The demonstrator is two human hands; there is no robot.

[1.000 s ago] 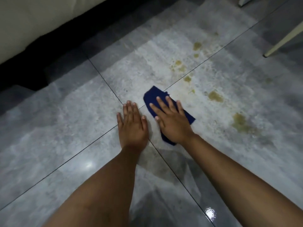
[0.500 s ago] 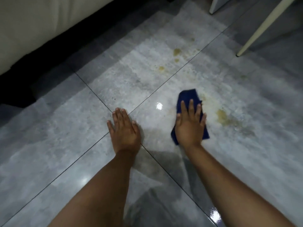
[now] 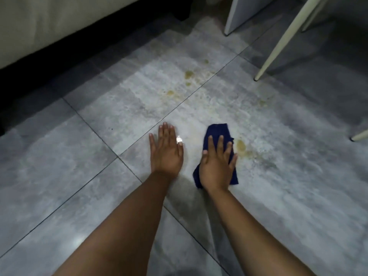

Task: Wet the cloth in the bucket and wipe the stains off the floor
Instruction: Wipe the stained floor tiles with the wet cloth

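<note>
You are looking through one head-worn camera, tilting forward and down over both forearms at the grey tiled floor [image 3: 278, 196]. It is sitting close, with the left hand [image 3: 166, 154] and right hand [image 3: 217, 166] lying near centre. Beyond the fingertips, pale furniture legs [image 3: 278, 40] are entering the upper right.

The right hand [image 3: 217, 163], flat on the dark blue cloth [image 3: 217, 134], now sits further right of the left hand [image 3: 166, 151] than a second ago, with its fingers pointing straight ahead instead of angled left. The cloth now lies just beside the yellow-brown stain [image 3: 241, 145] on the grey tiled floor [image 3: 288, 186]. Several spots that lay near the cloth a second ago no longer show.
</note>
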